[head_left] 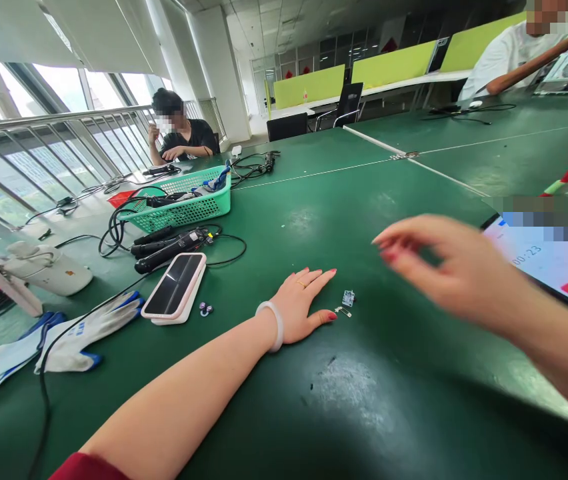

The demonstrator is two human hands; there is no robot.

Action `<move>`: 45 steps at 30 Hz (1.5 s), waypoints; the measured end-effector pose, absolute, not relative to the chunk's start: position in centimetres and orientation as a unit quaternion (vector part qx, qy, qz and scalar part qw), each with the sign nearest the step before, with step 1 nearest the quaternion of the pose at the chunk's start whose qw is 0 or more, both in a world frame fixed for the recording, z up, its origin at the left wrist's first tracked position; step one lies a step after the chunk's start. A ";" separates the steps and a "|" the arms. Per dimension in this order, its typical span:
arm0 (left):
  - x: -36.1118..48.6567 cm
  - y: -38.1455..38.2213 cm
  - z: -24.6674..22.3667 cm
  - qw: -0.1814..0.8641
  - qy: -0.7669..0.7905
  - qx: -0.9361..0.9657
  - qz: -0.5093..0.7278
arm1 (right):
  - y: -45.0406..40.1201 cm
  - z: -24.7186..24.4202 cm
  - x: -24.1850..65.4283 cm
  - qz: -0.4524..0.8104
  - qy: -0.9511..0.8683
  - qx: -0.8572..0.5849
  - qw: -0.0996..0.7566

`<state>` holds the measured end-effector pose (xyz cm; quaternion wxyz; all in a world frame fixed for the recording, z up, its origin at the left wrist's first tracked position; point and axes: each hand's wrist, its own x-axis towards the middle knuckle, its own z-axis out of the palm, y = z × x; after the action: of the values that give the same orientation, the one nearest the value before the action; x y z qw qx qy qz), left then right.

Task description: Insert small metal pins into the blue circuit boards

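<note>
My left hand (304, 305) lies flat on the green table (284, 247), fingers spread, with a pale bangle (278, 327) at the wrist. Just right of its fingers sits a small bluish-clear block (348, 297). Beside the thumb tip lies a small metal piece (344, 311), shaped like a pin or clip. Above the table at the right, my right hand (429, 263) hangs in the air, slightly blurred. Its thumb and fingers are curved, with a gap between them and nothing visible inside.
A phone (177, 285), small dark beads (206, 309), white-blue gloves (84, 337), black cabled devices (171, 248), a green basket (179, 212) and a white container (54, 270) are left. A tablet (539, 257) is right. Two people (194, 137) sit across.
</note>
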<state>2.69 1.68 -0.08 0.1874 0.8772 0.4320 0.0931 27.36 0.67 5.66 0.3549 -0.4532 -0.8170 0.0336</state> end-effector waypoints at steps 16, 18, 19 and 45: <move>3.1 0.8 1.1 0.399 0.333 0.838 0.166 | 2.2 -1.4 25.2 0.164 -0.877 -0.394 0.220; 3.3 0.6 1.0 0.486 0.324 0.782 0.218 | 2.1 -1.3 25.1 0.163 -0.879 -0.393 0.217; 3.4 0.6 0.9 0.512 0.326 0.757 0.241 | 2.1 -1.2 25.2 0.163 -0.879 -0.393 0.217; 3.2 2.6 -0.6 0.403 0.508 0.693 0.314 | 0.2 -0.4 23.6 0.179 -0.919 -0.305 0.175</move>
<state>3.17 2.64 -0.61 0.4025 0.6934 0.5083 0.3143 23.59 0.19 -0.37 0.1755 -0.3048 -0.9188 0.1793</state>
